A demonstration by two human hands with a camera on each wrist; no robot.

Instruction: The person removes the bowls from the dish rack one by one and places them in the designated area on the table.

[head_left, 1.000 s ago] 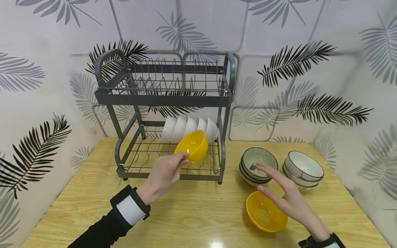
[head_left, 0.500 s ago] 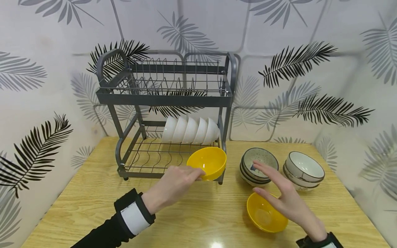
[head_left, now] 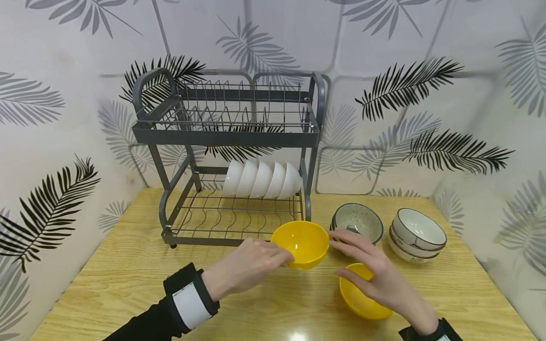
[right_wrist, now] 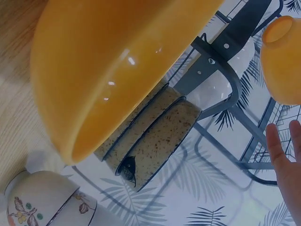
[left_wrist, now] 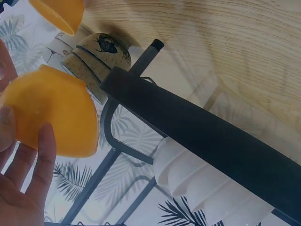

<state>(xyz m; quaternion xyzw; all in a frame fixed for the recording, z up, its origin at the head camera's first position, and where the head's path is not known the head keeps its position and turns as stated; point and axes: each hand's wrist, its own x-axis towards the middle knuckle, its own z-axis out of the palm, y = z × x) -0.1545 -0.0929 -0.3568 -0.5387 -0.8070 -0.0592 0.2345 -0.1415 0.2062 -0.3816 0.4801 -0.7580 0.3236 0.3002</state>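
My left hand (head_left: pixel 249 266) grips a yellow bowl (head_left: pixel 300 242) by its near left side, in front of the dish rack. In the left wrist view its fingers and thumb spread over the outside of that yellow bowl (left_wrist: pixel 59 113). My right hand (head_left: pixel 379 272) has its fingers extended, the fingertips close to the bowl's right rim; whether they touch is unclear. Below my right hand a second yellow bowl (head_left: pixel 362 299) rests on the table, partly hidden by the hand. It looms large in the right wrist view as the nearer yellow bowl (right_wrist: pixel 113 70).
A two-tier grey dish rack (head_left: pixel 226 138) stands at the back, with several white bowls (head_left: pixel 262 180) leaning in a row on its lower tier. Right of it are stacked speckled bowls (head_left: pixel 358 220) and stacked white floral bowls (head_left: pixel 418 234). A patterned wall closes off the wooden table (head_left: pixel 264 308).
My left hand has brought the yellow bowl out from the rack's lower tier, rightward and toward me. My right hand has shifted slightly left, toward that bowl.
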